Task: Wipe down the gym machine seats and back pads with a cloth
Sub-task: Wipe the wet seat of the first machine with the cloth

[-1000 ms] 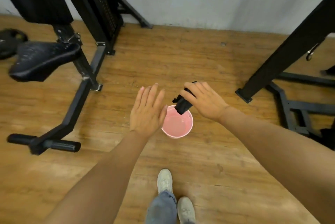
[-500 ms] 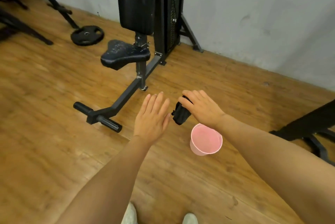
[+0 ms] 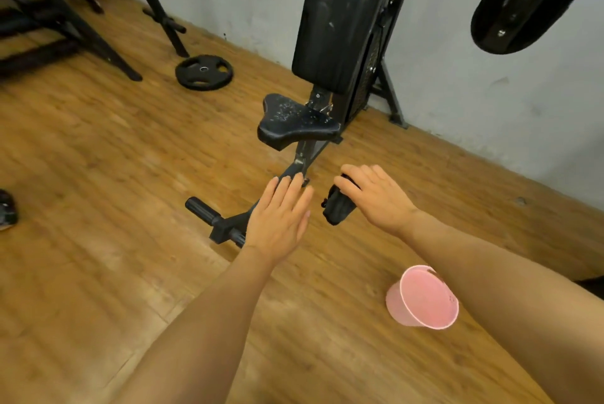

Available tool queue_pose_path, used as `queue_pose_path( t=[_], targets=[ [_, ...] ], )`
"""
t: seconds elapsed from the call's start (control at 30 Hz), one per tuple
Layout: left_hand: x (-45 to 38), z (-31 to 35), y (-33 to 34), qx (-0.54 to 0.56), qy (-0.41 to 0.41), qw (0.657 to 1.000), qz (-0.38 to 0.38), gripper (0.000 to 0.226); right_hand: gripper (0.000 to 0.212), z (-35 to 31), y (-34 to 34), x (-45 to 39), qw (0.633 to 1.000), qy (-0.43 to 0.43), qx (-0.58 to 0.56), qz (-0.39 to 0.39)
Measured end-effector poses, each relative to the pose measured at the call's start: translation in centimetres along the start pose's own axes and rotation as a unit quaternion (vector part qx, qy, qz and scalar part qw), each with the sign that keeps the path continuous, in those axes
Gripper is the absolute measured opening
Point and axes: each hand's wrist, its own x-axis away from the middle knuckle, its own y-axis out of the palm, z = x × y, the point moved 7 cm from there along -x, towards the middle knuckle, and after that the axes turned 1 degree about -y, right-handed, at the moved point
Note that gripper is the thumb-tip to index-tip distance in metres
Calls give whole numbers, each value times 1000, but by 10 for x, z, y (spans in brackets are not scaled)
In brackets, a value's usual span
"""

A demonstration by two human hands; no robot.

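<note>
- A dark, bunched cloth [image 3: 338, 209] hangs in the air from the right hand [image 3: 376, 196], above the wooden floor [image 3: 98, 174]. Its long axis runs roughly up and down, with the lower end tilted slightly toward the viewer.
- The right hand reaches forward, palm down, its fingers curled over the top of the cloth and gripping it.
- The left hand [image 3: 277, 217] is just beside the cloth, not touching it. It is flat, palm down, with straight fingers held together and nothing in it.
- Beyond both hands stands a black gym machine. Its speckled seat [image 3: 295, 124] sits level on a post, and the tall back pad [image 3: 336, 14] stands upright above and behind it, against a pale wall.
- The machine's floor bar and foot grip [image 3: 204, 212] lie partly under the left hand.
- A pink bucket [image 3: 421, 297] stands on the floor near the right forearm.
- A weight plate [image 3: 204, 71] lies flat on the floor farther left, with other dark frames behind it.
</note>
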Motion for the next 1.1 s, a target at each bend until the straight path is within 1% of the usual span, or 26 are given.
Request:
queue_pose_path(
  t=[0.07,0.1,0.27,0.4,0.5,0.6,0.73,0.87,1.0,1.1],
  targets=[
    [-7,-23,3,1,-2,1000,-9,43,61,0,5,-24,1000,3,-6,-17],
    [-13,-33,5,1,-1,1000,-15,43,64,1,8,-34,1000,7,-9,-25],
    [-52,-70,13,-8,-3,1000,-22,45,69,26,24,-79,999,20,-15,-35],
    [-92,-96,22,-11,2,1000,-16,42,66,61,43,-118,999,21,-20,-17],
    [-127,-114,33,-8,8,1000,-27,42,68,89,59,-147,998,44,-41,-13],
    [-162,-135,49,-21,-1,999,-46,47,70,115,77,-176,997,42,-61,-12],
    [-202,-153,76,-17,-2,998,-65,48,77,146,106,-205,994,75,-77,-32],
    [-237,-171,105,-15,10,998,-68,48,79,170,138,-233,991,86,-86,-49],
    [-274,-200,145,-7,27,997,-74,49,74,192,173,-264,986,122,-89,-64],
    [-305,-222,176,13,41,996,-82,48,72,206,200,-289,985,133,-92,-67]
  ],
)
